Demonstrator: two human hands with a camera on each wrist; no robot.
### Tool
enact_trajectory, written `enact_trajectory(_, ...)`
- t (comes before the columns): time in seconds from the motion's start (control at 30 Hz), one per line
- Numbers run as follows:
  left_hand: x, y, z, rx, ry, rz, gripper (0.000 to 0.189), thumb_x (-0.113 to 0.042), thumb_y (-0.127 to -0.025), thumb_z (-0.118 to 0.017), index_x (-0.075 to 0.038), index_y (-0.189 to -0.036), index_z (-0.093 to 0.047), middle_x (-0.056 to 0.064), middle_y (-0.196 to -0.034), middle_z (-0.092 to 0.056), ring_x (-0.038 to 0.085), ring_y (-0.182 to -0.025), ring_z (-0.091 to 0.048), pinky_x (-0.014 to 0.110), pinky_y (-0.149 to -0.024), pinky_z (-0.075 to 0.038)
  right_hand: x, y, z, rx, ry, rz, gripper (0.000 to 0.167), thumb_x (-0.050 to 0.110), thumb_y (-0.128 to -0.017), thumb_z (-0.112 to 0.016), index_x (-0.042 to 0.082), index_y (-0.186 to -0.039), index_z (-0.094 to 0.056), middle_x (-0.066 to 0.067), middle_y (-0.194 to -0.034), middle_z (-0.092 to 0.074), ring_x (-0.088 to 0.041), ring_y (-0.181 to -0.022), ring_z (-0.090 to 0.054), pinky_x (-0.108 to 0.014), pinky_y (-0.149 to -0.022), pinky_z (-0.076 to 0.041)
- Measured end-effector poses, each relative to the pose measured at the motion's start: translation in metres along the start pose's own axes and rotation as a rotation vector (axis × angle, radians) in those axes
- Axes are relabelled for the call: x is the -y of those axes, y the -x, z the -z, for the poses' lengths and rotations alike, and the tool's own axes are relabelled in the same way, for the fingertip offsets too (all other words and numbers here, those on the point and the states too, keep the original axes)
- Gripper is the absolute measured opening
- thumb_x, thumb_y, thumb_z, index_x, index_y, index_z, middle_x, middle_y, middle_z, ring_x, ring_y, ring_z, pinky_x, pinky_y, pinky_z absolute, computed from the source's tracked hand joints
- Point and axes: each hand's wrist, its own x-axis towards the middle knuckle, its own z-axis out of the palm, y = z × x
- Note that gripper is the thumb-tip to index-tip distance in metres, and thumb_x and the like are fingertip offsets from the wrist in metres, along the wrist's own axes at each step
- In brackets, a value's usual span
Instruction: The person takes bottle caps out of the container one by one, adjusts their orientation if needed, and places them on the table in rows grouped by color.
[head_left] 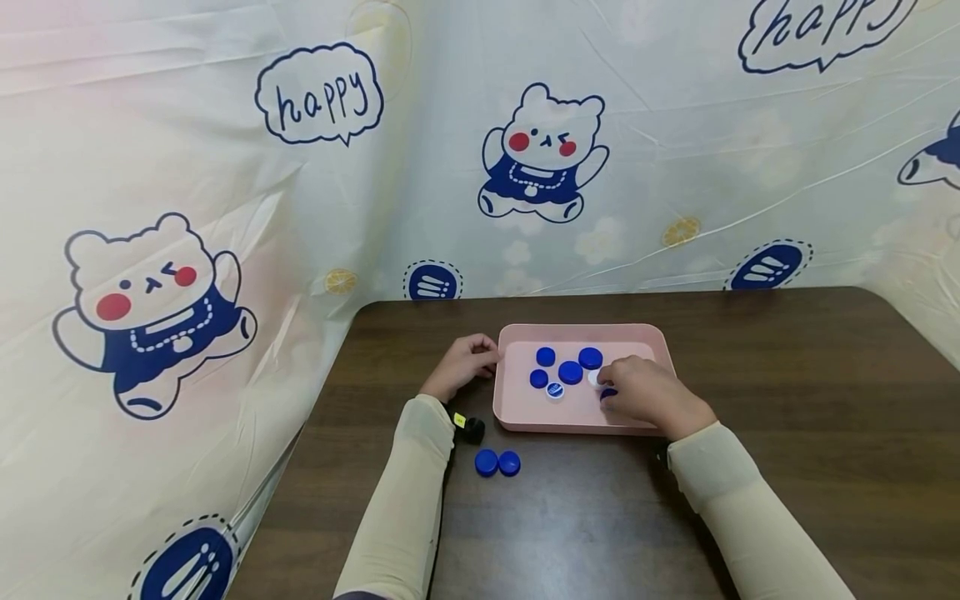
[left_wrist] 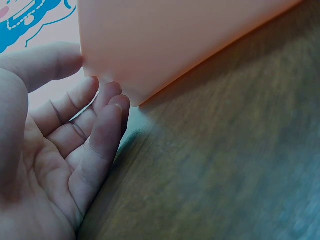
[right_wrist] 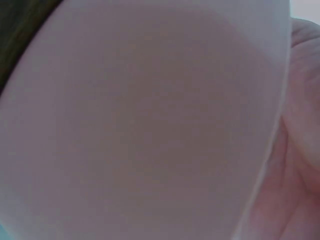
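Observation:
My left hand (head_left: 467, 364) holds the left edge of a pink tray (head_left: 517, 417). In the left wrist view its thumb meets the rim while the other fingers bend against the outer wall. Inside the tray, my right hand (head_left: 648, 396) pinches a dark blue bottle cap (head_left: 608, 392) between thumb and fingers, partly covering it. Beside those fingertips lies a white cap (head_left: 594, 379). Several blue caps (head_left: 570, 372) and a white cap with blue print (head_left: 555, 390) are spread over the tray's middle. The right wrist view is filled by the tray's wall (right_wrist: 150, 125), hiding the fingertips.
Two blue caps (head_left: 486, 462) lie side by side on the brown wooden table (head_left: 570, 533), nearer than the tray. A black wrist camera (head_left: 471, 430) with a yellow label sits under the left wrist. Behind the table hangs a printed cloth (head_left: 450, 167).

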Motion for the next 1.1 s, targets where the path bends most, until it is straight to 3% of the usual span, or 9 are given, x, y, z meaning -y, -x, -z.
enact_trajectory(0.37, -0.0007, 0.0003, 0.0008, 0.003, -0.001, 0.01, 0.015, -0.016, -0.093, -0.065, -0.003, -0.1, -0.065, 0.013, -0.096, -0.064, 0.026, -0.085, -0.064, 0.037, -0.073, -0.055, 0.0008, 0.0005, -0.0001, 0.017, -0.021, -0.026, 0.031, 0.013, -0.082, -0.075, 0.006, -0.112, -0.071, -0.007, -0.1, -0.069, -0.022, -0.084, -0.057, -0.047, -0.092, -0.048)
enact_trajectory(0.6, 0.0005, -0.0002, 0.0013, 0.007, 0.001, 0.008, 0.015, -0.016, -0.093, -0.066, -0.003, -0.1, -0.065, 0.012, -0.095, -0.064, 0.026, -0.085, -0.064, 0.037, -0.073, -0.055, 0.0009, 0.0009, -0.0006, 0.02, -0.014, -0.022, 0.023, 0.012, -0.081, -0.074, 0.009, -0.104, -0.073, -0.002, -0.089, -0.067, -0.021, -0.078, -0.055, -0.041, -0.083, -0.05)
enact_trajectory(1.1, 0.0012, -0.0022, 0.0011, 0.001, -0.012, 0.019, 0.014, -0.017, -0.092, -0.067, -0.005, -0.098, -0.065, 0.012, -0.095, -0.064, 0.026, -0.086, -0.063, 0.037, -0.073, -0.056, -0.0012, -0.0016, -0.0029, 0.044, 0.03, 0.008, 0.024, 0.002, -0.076, -0.074, 0.012, -0.098, -0.073, 0.0, -0.084, -0.065, -0.019, -0.074, -0.053, -0.036, -0.075, -0.048)
